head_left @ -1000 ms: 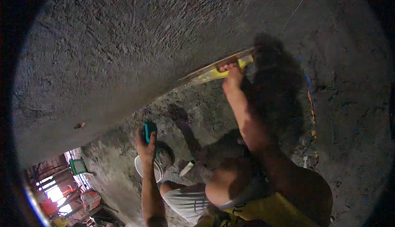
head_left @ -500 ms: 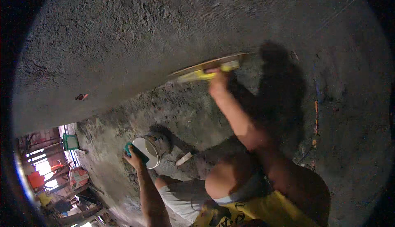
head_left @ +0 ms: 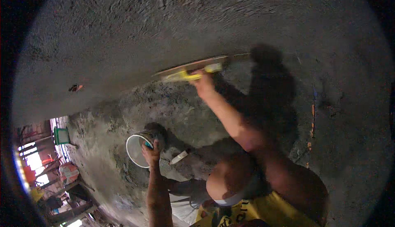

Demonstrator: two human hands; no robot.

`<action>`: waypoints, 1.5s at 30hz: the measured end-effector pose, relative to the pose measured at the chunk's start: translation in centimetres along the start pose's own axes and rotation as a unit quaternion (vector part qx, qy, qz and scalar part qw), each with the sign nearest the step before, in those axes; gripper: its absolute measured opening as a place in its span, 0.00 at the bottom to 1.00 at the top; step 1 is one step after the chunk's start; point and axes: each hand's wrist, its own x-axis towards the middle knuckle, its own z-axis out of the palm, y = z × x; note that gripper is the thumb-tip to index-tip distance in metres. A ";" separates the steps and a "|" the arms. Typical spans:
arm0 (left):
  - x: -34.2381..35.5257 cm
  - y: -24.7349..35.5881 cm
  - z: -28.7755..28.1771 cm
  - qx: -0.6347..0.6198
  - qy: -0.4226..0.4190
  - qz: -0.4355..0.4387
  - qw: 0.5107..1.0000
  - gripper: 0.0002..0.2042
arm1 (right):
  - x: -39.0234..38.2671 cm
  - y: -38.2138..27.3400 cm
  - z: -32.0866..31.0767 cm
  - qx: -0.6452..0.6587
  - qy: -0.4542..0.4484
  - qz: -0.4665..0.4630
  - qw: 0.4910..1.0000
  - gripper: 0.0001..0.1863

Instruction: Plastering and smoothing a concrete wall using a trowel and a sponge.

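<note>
My right hand (head_left: 203, 85) grips a yellow-and-white plastering float (head_left: 214, 67), its long edge lying along the line where the grey plastered wall (head_left: 135, 29) meets the rougher surface below. Motion blurs the float a little. Lower left, my left hand (head_left: 151, 155) is closed around a small green sponge (head_left: 148, 144), most of it hidden by the fingers. That hand is at the opening of a white-rimmed bucket (head_left: 132, 149). Whether the sponge touches the bucket, I cannot tell.
A pale, flat-ended block or brush (head_left: 179, 157) lies right of the bucket. Farther left stand a green-framed object (head_left: 61, 136), a sack (head_left: 68, 172) and piled timber. A reddish gap (head_left: 75, 87) breaks the plaster. My bent knee (head_left: 230, 177) is close below.
The float and my right hand have shifted left along the edge. My left hand has moved with the sponge from the bucket's left side to its right part.
</note>
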 end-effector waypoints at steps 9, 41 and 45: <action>0.9 0.1 0.3 -0.056 -0.137 -0.075 0.986 0.32 | 4.7 -9.3 -18.9 0.188 -0.076 -0.106 0.973 0.16; 0.4 8.2 2.7 -0.202 -0.228 -0.120 0.945 0.40 | 2.5 -10.8 -16.2 0.158 0.168 -0.138 0.963 0.09; 0.4 4.3 2.3 -0.326 -0.221 -0.124 0.911 0.43 | 0.8 -11.4 -10.1 0.305 0.153 -0.028 0.940 0.03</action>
